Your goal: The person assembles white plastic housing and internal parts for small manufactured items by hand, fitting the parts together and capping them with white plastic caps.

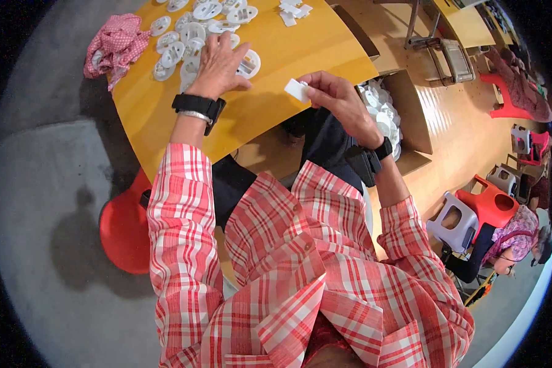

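My right hand (334, 98) is pinched on a small white rectangular plastic piece (297, 89), held just above the near edge of the yellow wooden table (300, 49). My left hand (218, 64) rests palm down among several round white plastic parts (184, 37), its fingers on a round white part with a slot (249, 64). Whether that hand grips the part I cannot tell. Both wrists carry black bands, and my sleeves are red and white plaid.
A pink patterned cloth (113, 46) hangs off the table's left corner. More small white pieces (291, 11) lie at the far edge. An open cardboard box (411, 110) of white parts stands right of the table. A red stool (126, 230) is under me. Another person (515, 236) sits lower right near stools.
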`<state>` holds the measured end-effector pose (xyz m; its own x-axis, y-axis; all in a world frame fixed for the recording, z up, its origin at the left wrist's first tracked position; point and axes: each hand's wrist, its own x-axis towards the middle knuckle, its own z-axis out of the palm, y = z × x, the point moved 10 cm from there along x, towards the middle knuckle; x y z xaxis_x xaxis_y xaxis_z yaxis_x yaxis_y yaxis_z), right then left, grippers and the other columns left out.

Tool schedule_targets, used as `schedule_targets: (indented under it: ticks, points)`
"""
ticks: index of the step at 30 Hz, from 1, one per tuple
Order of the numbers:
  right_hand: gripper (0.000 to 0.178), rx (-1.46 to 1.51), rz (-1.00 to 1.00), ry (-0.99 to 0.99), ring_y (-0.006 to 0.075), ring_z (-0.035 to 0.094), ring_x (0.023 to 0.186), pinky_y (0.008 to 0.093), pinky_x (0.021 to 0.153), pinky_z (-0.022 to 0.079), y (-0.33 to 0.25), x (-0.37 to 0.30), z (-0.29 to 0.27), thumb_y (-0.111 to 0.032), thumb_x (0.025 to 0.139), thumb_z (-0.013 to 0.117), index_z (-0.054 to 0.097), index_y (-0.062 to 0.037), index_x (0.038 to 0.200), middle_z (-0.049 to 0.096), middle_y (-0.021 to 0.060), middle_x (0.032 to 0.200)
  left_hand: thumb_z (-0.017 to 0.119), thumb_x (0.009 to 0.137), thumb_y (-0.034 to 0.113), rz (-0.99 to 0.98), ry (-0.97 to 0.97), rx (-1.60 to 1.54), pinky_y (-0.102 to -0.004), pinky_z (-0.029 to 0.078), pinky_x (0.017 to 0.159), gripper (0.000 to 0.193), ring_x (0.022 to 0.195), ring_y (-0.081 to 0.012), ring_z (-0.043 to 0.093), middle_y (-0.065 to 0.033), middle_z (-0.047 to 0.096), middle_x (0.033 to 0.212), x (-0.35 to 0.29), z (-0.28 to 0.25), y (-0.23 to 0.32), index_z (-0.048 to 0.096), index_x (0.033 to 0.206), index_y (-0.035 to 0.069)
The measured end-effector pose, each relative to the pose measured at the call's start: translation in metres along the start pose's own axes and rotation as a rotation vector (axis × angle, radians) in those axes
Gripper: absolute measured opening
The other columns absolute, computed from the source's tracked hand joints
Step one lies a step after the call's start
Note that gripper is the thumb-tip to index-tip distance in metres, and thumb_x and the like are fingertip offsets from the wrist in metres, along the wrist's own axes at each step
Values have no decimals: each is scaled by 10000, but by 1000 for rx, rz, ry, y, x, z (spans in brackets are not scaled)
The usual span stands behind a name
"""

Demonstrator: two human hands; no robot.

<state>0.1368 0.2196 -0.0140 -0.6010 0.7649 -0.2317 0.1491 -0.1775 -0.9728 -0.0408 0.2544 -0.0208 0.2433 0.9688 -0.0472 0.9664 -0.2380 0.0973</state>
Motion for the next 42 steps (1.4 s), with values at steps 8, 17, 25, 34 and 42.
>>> schedule_targets:
  ticks: [8, 17, 25, 34, 42]
  points:
    - [267, 38, 21, -4, 59, 486, 787, 204, 699, 401, 16, -9, 3, -221, 908, 532, 574, -7, 1061, 587, -17, 916, 794, 554, 306, 39, 161, -21, -448, 370, 927, 675, 1147, -345, 353, -166, 422, 1243, -5, -7, 6, 531, 1128, 69]
    - [251, 72, 19, -4, 47, 484, 783, 194, 713, 391, 13, -9, 9, -209, 906, 552, 566, -16, 1066, 575, -27, 905, 673, 767, 252, -210, 250, -460, -329, 454, 634, 314, 688, -212, 562, -61, 606, 824, -30, -7, -13, 564, 971, 40]
    - [247, 114, -32, -44, 48, 482, 801, 196, 726, 390, -15, -10, 27, -223, 906, 551, 572, -20, 1046, 572, -28, 910, 606, 862, 278, -440, 215, -1383, -229, 481, 568, 254, 681, -66, 586, -10, 620, 784, -85, -8, -1, 582, 951, 42]
    - [268, 82, -94, -111, 54, 473, 806, 206, 723, 390, -34, -3, 56, -256, 899, 552, 576, -25, 1032, 560, -23, 908, 562, 897, 253, -478, 147, -1766, -206, 435, 662, 313, 806, -51, 543, -2, 592, 976, -117, -15, 29, 536, 1137, 53]
    - [271, 100, -165, -88, 80, 521, 808, 231, 709, 443, -40, -2, 61, -246, 896, 558, 578, -10, 1028, 586, 17, 909, 494, 929, 311, -390, 223, -1911, -303, 462, 828, 431, 1001, -151, 548, -79, 542, 1179, -130, -9, 31, 457, 1247, 22]
